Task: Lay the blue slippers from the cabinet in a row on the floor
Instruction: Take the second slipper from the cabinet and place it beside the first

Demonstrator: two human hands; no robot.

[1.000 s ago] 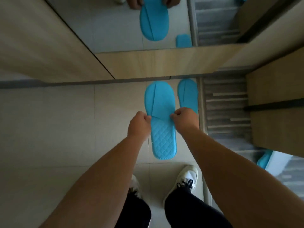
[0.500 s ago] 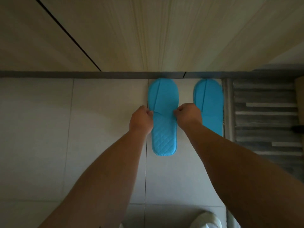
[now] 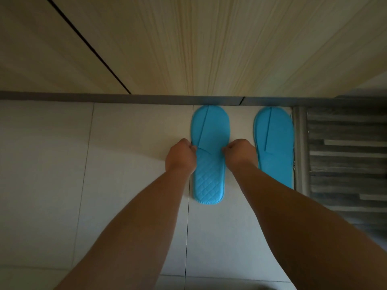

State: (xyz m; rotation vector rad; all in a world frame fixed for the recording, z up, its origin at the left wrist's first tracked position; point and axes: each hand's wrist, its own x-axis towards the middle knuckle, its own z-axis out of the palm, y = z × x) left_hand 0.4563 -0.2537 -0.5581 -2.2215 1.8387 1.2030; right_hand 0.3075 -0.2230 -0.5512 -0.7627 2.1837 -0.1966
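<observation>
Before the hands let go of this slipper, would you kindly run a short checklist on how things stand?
1. Left slipper flat on the floor: ok.
2. Its toe at the grey baseboard: ok.
3. Parallel with the right slipper, apart from it: ok.
4. Toes level in the row: ok, roughly.
5. Left hand and right hand pinching its two edges: ok.
6. More slippers left in the cabinet: cannot tell.
</observation>
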